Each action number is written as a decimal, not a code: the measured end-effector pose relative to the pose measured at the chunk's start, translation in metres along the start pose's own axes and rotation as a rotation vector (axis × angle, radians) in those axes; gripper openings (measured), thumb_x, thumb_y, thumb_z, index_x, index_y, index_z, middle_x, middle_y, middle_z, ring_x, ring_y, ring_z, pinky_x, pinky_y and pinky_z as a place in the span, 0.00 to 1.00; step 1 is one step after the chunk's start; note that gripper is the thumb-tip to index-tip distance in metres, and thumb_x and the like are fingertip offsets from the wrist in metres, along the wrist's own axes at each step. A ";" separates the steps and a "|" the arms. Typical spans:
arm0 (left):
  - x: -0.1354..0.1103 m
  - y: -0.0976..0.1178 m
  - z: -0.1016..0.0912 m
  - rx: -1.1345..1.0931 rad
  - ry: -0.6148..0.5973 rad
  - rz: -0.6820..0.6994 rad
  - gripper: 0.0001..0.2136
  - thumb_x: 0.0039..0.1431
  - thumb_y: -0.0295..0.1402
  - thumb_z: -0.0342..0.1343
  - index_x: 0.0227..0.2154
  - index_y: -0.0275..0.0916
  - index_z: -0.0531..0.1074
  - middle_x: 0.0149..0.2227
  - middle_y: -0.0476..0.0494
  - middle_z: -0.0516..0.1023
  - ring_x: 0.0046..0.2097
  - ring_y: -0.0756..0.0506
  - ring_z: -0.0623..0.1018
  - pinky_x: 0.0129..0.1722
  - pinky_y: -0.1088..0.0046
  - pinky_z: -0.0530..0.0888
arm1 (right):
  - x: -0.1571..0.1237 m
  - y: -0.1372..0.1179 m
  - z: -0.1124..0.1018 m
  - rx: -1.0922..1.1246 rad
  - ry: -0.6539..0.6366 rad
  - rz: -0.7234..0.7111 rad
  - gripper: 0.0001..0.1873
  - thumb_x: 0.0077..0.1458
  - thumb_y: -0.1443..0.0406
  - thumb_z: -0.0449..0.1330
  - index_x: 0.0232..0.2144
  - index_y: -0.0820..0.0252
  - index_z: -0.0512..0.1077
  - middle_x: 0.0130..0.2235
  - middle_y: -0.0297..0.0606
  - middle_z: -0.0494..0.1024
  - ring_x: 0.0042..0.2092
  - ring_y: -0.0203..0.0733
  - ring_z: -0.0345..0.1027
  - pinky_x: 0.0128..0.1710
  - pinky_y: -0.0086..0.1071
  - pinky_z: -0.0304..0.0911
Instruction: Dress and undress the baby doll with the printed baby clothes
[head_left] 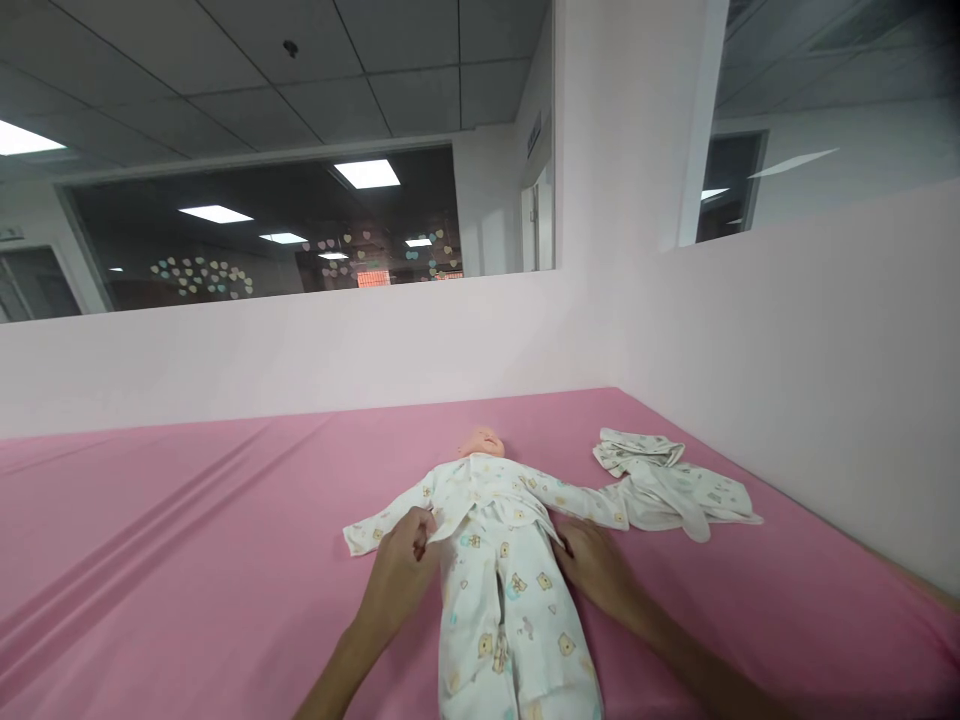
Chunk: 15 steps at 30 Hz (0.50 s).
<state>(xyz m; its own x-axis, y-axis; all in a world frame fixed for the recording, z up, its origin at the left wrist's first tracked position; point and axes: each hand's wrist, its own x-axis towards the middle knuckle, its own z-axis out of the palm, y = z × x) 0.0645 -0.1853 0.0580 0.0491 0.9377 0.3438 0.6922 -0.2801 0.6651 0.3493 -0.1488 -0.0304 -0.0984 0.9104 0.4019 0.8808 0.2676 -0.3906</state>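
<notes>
Baby doll point(480, 443) lies face up at centre of the pink-sheeted bed point(187, 520), head toward 12 o'clock, dressed in a printed top and trousers point(510, 620). Left hand point(401, 570) pinches the top's hem at the waist, 9 o'clock side. Right hand point(596, 565) rests flat at the 3 o'clock side, fingers apparently loose; grip unclear. Spare clothes point(671, 485) lie at 2 o'clock. Judgement: pull both sides evenly, smoothing the hem over the waistband without shifting the doll.
</notes>
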 end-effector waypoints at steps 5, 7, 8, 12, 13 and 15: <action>-0.004 -0.011 0.020 -0.030 0.121 -0.140 0.04 0.53 0.34 0.48 0.32 0.43 0.60 0.25 0.53 0.57 0.31 0.46 0.67 0.31 0.74 0.65 | 0.003 0.006 0.007 -0.055 0.005 0.012 0.19 0.61 0.59 0.47 0.19 0.57 0.62 0.28 0.40 0.74 0.33 0.46 0.65 0.34 0.37 0.54; 0.001 -0.024 0.027 0.028 0.114 -0.223 0.05 0.56 0.35 0.46 0.34 0.43 0.60 0.26 0.51 0.63 0.31 0.46 0.68 0.29 0.73 0.63 | 0.004 0.006 0.010 -0.083 0.001 0.008 0.20 0.61 0.59 0.47 0.20 0.57 0.64 0.29 0.42 0.75 0.34 0.47 0.66 0.35 0.38 0.54; 0.003 -0.030 0.029 0.069 0.088 -0.243 0.04 0.57 0.34 0.45 0.35 0.42 0.60 0.28 0.50 0.66 0.31 0.45 0.69 0.29 0.73 0.62 | 0.005 0.006 0.012 -0.099 -0.001 0.012 0.20 0.61 0.59 0.47 0.20 0.57 0.66 0.29 0.42 0.75 0.34 0.48 0.66 0.35 0.38 0.54; 0.004 -0.043 0.027 0.330 -0.038 -0.199 0.03 0.59 0.32 0.44 0.30 0.41 0.59 0.33 0.45 0.72 0.35 0.43 0.71 0.30 0.71 0.60 | 0.006 0.004 0.011 -0.120 -0.023 0.014 0.20 0.62 0.60 0.46 0.21 0.58 0.66 0.29 0.42 0.76 0.33 0.47 0.67 0.33 0.37 0.52; 0.001 -0.043 0.025 0.396 -0.057 -0.182 0.04 0.60 0.32 0.43 0.29 0.41 0.58 0.33 0.44 0.72 0.35 0.43 0.70 0.30 0.71 0.60 | 0.005 0.004 0.010 -0.109 -0.036 0.007 0.20 0.62 0.60 0.46 0.20 0.58 0.64 0.28 0.41 0.75 0.32 0.46 0.67 0.31 0.36 0.51; -0.006 -0.041 0.021 0.484 -0.090 -0.149 0.07 0.61 0.33 0.41 0.28 0.41 0.57 0.33 0.43 0.71 0.35 0.42 0.70 0.30 0.70 0.60 | 0.002 0.005 0.006 -0.078 -0.065 -0.018 0.20 0.61 0.61 0.46 0.18 0.58 0.61 0.25 0.39 0.73 0.28 0.42 0.65 0.29 0.35 0.50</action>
<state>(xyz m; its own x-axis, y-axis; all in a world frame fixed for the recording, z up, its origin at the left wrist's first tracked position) 0.0513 -0.1754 0.0150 -0.0287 0.9801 0.1963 0.9494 -0.0347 0.3120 0.3504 -0.1439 -0.0365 -0.1420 0.9251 0.3523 0.9117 0.2608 -0.3174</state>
